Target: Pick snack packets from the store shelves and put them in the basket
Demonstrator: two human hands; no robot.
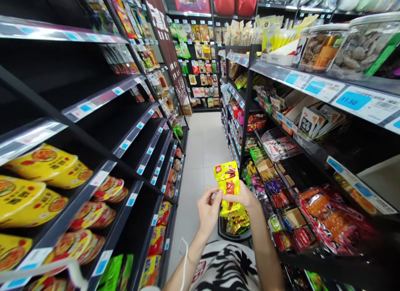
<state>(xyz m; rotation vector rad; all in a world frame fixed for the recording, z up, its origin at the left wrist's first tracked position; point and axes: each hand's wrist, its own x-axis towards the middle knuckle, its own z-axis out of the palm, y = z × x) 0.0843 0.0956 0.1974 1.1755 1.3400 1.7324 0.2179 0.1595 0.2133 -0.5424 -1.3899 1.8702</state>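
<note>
Between both hands I hold up a yellow snack packet (229, 180) with red print and a picture of food on its front. My left hand (208, 205) pinches its left edge, thumb on the front. From the other side, my right hand (243, 196) grips it with the thumb laid across the front; the fingers behind are hidden. Just below the packet, a dark basket (222, 232) holds more shiny yellow packets (239, 222). It stands close in front of my body.
Black shelves with yellow bagged noodles (28, 199) line the left. On the right, a shelf (312, 80) carries plastic jars (325, 47), above bins of small wrapped snacks (275, 186). A pale tiled aisle (203, 145) runs to a back wall of hanging packets (203, 53). A white cable (185, 257) hangs near my left forearm.
</note>
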